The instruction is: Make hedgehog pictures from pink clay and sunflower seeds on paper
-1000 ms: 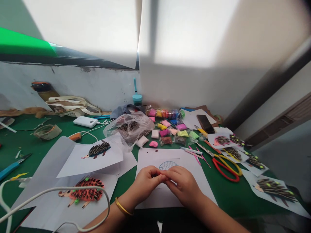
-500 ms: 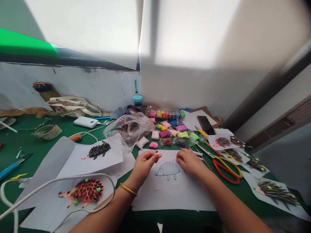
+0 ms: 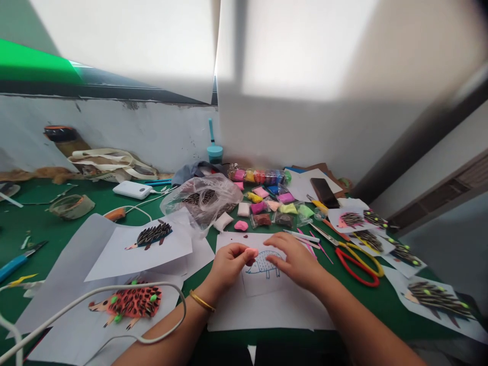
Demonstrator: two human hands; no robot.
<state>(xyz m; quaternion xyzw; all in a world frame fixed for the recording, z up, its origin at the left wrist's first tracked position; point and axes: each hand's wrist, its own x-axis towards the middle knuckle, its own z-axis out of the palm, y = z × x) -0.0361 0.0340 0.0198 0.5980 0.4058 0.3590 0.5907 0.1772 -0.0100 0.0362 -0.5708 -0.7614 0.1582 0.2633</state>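
Note:
My left hand (image 3: 229, 263) is closed in a pinch on a small pink lump of clay (image 3: 251, 252), held just above the left end of a blue hedgehog drawing (image 3: 263, 264) on a small white paper. A gold bangle circles that wrist. My right hand (image 3: 295, 259) lies over the right side of the drawing, fingers stretched out and resting on the paper, holding nothing. The drawing lies on larger white sheets (image 3: 267, 305) on the green table.
Small bags of coloured clay (image 3: 272, 206) and a plastic bag of seeds (image 3: 204, 198) lie behind the sheets. Red-and-yellow scissors (image 3: 356, 259) lie at the right. Finished seed hedgehogs (image 3: 131, 301) sit on papers left and right. A white cable (image 3: 95, 295) crosses the lower left.
Both hands first met over the paper, then parted to show the drawing. Now they have drawn back toward each other, and the right hand has shifted left onto the drawing.

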